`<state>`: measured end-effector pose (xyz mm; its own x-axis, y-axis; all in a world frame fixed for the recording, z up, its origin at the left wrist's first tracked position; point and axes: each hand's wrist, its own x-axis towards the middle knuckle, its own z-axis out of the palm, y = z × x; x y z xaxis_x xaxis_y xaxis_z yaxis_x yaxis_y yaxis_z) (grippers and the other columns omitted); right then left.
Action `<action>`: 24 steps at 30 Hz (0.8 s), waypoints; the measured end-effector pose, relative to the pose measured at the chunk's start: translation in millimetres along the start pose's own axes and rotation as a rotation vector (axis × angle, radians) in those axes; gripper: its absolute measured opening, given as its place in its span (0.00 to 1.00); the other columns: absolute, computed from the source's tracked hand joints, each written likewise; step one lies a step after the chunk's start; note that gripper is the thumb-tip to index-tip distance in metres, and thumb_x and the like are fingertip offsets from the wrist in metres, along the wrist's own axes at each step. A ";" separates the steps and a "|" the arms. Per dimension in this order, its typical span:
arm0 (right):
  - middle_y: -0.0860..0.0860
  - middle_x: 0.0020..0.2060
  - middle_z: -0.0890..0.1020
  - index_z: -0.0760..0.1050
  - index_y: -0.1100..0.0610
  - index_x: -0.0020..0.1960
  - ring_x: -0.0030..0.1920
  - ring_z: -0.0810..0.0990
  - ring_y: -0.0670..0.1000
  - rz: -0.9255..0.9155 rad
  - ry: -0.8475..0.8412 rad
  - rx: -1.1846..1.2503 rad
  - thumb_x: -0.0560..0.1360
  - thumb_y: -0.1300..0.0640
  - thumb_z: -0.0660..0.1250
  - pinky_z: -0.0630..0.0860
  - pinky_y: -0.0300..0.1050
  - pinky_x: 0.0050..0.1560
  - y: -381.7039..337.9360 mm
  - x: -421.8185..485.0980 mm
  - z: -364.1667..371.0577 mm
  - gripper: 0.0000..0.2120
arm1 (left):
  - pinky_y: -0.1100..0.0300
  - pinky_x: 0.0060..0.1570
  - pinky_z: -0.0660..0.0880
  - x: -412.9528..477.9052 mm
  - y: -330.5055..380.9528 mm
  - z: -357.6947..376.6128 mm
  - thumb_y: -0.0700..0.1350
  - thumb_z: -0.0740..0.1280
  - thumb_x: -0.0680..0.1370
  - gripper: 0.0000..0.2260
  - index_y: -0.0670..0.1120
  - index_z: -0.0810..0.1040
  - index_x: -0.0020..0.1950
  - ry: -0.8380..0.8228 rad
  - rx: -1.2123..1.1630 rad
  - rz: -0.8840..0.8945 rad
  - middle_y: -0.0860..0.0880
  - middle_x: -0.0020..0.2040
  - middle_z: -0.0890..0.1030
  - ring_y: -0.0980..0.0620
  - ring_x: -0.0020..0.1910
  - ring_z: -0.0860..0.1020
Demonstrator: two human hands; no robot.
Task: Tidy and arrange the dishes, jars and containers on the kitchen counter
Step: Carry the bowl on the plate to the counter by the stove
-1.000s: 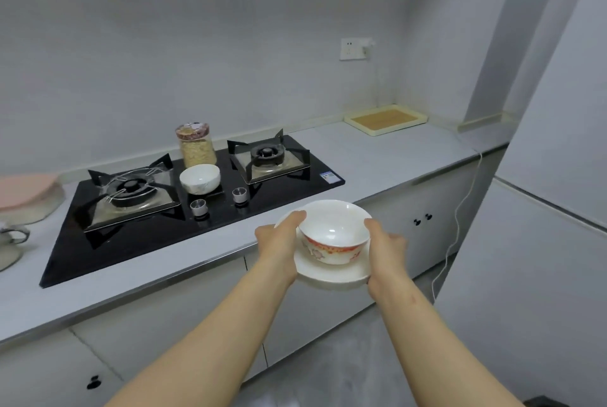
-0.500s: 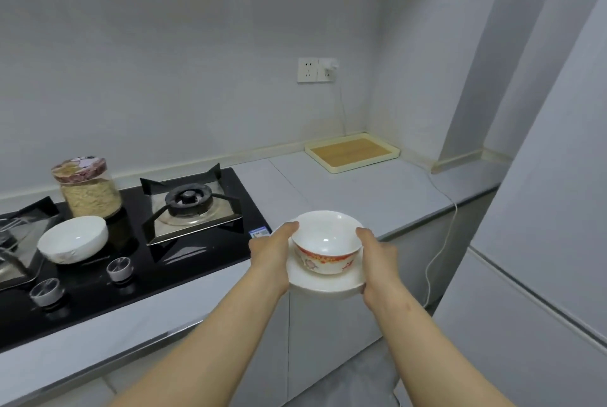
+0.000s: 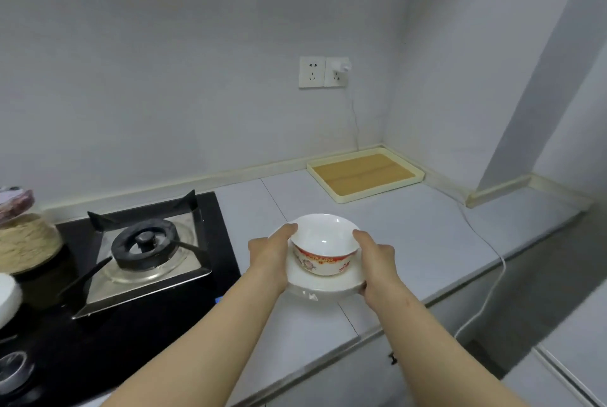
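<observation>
Hands, left (image 3: 270, 255) and right (image 3: 377, 257), each grip the plate (image 3: 323, 282) with the bowl (image 3: 323, 247) riding on it, held above the counter (image 3: 410, 236). Keep it level, thumbs bracing the bowl, and aim for the tray (image 3: 341, 198).

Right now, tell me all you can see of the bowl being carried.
The bowl is a small round one that looks like glazed china, white inside, with a red and gold patterned band and flowers outside. It stands upright and looks empty, on a white plate held above the counter. The left hand and right hand grip the plate's edges, thumbs against the bowl's rim.
</observation>
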<state>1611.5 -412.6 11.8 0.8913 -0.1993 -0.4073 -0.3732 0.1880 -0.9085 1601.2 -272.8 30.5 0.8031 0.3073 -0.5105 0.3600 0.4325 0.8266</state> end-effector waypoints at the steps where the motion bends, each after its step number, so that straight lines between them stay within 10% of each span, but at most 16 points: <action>1: 0.57 0.55 0.75 0.62 0.58 0.65 0.49 0.76 0.56 0.004 -0.008 -0.010 0.75 0.50 0.63 0.76 0.50 0.44 -6.9 15.1 6.2 0.22 | 0.56 0.33 0.71 15.0 7.3 7.1 0.45 0.70 0.74 0.27 0.42 0.63 0.69 0.006 -0.002 0.003 0.42 0.54 0.72 0.44 0.42 0.74; 16: 0.56 0.51 0.80 0.70 0.57 0.62 0.47 0.79 0.54 0.103 -0.112 -0.110 0.75 0.45 0.62 0.78 0.50 0.48 -42.6 170.2 52.7 0.21 | 0.52 0.40 0.71 158.6 42.6 61.9 0.46 0.70 0.73 0.27 0.39 0.65 0.69 0.125 0.013 0.013 0.39 0.61 0.73 0.40 0.50 0.74; 20: 0.53 0.41 0.80 0.74 0.54 0.45 0.44 0.78 0.54 0.117 -0.143 -0.124 0.77 0.50 0.58 0.75 0.57 0.56 -51.5 200.1 58.8 0.10 | 0.52 0.42 0.71 183.6 44.6 74.4 0.47 0.70 0.73 0.27 0.40 0.65 0.69 0.193 -0.005 0.010 0.39 0.61 0.74 0.40 0.50 0.74; 24: 0.56 0.39 0.78 0.74 0.59 0.46 0.42 0.76 0.57 0.121 -0.109 -0.133 0.77 0.60 0.56 0.73 0.51 0.44 -55.1 235.5 71.1 0.08 | 0.53 0.43 0.70 208.2 43.7 81.5 0.49 0.70 0.73 0.26 0.40 0.69 0.67 0.270 -0.022 0.036 0.40 0.60 0.75 0.41 0.50 0.75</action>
<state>1860.2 -401.6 -27.4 0.8578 -0.0762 -0.5083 -0.5035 0.0741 -0.8608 1822.8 -259.0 -20.4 0.6588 0.5362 -0.5277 0.3209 0.4342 0.8417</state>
